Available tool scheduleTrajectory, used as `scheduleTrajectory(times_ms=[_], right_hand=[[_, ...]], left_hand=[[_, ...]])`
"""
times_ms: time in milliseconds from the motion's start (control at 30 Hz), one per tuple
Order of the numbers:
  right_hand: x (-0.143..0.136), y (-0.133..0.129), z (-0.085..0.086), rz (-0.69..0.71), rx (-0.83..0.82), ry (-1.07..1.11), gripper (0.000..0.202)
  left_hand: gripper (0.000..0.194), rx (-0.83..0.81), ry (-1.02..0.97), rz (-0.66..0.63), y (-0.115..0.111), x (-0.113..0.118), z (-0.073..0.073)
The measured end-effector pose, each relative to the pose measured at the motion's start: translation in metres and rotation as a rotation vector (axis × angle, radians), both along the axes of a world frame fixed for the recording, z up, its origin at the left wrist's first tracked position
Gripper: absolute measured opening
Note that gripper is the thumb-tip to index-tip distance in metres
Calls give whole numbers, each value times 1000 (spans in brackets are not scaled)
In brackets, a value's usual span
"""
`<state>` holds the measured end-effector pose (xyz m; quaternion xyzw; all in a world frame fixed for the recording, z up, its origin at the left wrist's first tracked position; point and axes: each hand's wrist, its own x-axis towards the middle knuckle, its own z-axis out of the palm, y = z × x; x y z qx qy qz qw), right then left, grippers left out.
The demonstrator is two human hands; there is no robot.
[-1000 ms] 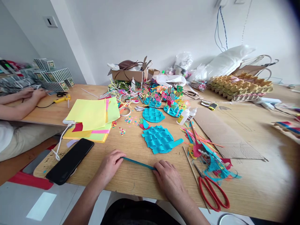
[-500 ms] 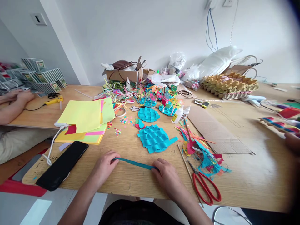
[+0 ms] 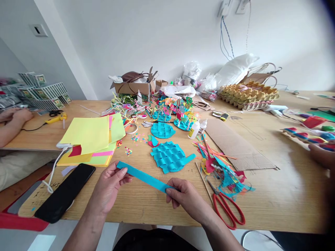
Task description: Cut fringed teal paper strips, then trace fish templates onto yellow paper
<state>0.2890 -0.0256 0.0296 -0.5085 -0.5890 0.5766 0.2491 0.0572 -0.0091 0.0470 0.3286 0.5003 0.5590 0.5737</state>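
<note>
A blue paper strip [image 3: 146, 177] stretches between my hands, its flat face turned up toward me. My left hand [image 3: 111, 184] pinches its left end between thumb and fingers. The right end is gripped by my right hand [image 3: 183, 195], lower and nearer the table edge. Just beyond the strip lies a woven blue paper piece [image 3: 169, 157], with one loose strip sticking out to the right. Behind it rests a smaller blue woven oval [image 3: 162, 130]. Red-handled scissors [image 3: 227, 209] lie right of my right hand, beside a thin wooden stick [image 3: 204, 183].
Coloured paper sheets [image 3: 85, 134] and a black phone [image 3: 65, 191] lie at left. Two glue bottles [image 3: 194, 129], paper scraps [image 3: 227, 176] and cardboard [image 3: 238, 144] are at right. Egg trays [image 3: 248, 94] stand behind. Other people's hands [image 3: 19, 115] show at both sides.
Both hands have lifted and turned, and the blue strip now shows its broad face instead of a narrow edge. My left hand has moved left. The view has shifted slightly.
</note>
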Motion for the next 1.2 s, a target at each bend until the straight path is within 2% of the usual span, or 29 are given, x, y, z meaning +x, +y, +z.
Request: scheduleTrajectory(times_ms=[133,300,533,767,933,1200], right_hand=[[-2,1,-1,-21,7,23,18],[-1,2,-9,-7,23,-7,20],[5,-1,-11,28,438,-522,19],[-6,-4,-26,94,608,-867,19],[-10,-6,-28,124,611,-914,15],[11,-8,-10,123,465,-854,13]], left_hand=[[23,61,25,47,2,8,1],[17,173,223,12,3,8,-3],[15,169,694,-97,4,-6,-16],[8,176,891,-173,0,-16,-36],[15,245,972,-191,3,-21,-46],[16,320,1016,-231,4,-23,-52]])
